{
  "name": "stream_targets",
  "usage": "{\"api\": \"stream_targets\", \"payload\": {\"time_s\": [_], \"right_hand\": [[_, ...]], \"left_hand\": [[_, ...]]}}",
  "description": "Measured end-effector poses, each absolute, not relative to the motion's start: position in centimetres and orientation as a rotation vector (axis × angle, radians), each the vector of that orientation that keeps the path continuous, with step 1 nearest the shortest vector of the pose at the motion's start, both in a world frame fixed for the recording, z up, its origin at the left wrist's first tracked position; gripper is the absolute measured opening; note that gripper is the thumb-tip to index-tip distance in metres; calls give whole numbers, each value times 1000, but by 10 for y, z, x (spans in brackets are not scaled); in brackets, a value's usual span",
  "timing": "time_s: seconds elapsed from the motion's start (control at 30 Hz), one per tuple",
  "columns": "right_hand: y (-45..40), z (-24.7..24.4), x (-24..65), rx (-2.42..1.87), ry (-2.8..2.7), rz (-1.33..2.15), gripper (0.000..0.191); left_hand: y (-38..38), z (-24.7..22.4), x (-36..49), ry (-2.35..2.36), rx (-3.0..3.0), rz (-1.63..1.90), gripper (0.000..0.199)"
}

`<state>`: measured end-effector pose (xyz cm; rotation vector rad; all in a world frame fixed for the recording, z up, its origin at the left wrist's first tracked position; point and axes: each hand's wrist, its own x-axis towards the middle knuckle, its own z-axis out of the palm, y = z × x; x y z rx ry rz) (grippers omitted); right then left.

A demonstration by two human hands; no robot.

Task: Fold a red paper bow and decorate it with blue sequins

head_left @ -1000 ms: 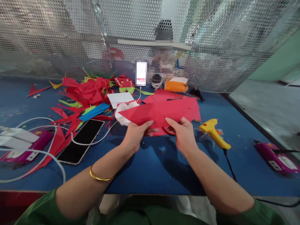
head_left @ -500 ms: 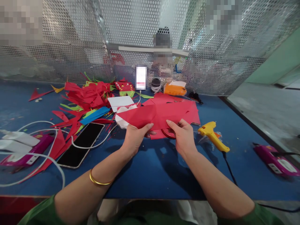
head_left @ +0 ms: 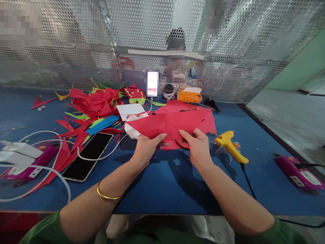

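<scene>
A wide piece of red paper is held up above the blue table by both hands. My left hand pinches its lower edge left of the middle, thumb on top. My right hand grips the same edge a little further right, also with the thumb in front. Below and behind it lie more red sheets. Between the hands a dark red curved handle shows from under the paper; the rest of it is hidden. White crumpled material pokes out at the paper's left end.
A yellow glue gun lies right of my right hand, its cord running forward. Red scraps heap up at the left, near a black phone and white cables. Purple power strips lie at both sides. A perforated metal screen closes the back.
Both hands keep their hold on the red paper, which has barely moved. The whole view has shifted very slightly.
</scene>
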<state>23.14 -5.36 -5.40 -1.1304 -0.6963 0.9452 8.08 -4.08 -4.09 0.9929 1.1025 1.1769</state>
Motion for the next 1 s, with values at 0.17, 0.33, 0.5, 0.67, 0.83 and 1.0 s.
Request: {"api": "stream_targets", "payload": {"time_s": [0.17,0.33,0.5,0.67,0.83,1.0], "right_hand": [[-55,-54,229,-1113,-697,951,22],[-47,-51,242,-1123,-713,798,24],[-40,-45,259,-1091,-735,669,27],[-44,-48,252,-1134,-726,968,37],[-48,-56,242,-1230,-844,1053,40],[-48,-56,246,-1316,-1006,949,33]], "left_hand": [[-43,-38,82,1009,936,1179,27],[-37,-39,78,1142,986,1176,26],[-29,-38,72,1149,944,1244,27],[-30,-39,73,1158,937,1276,24],[-34,-41,77,1104,952,1223,30],[-34,-43,77,1051,905,1136,34]]}}
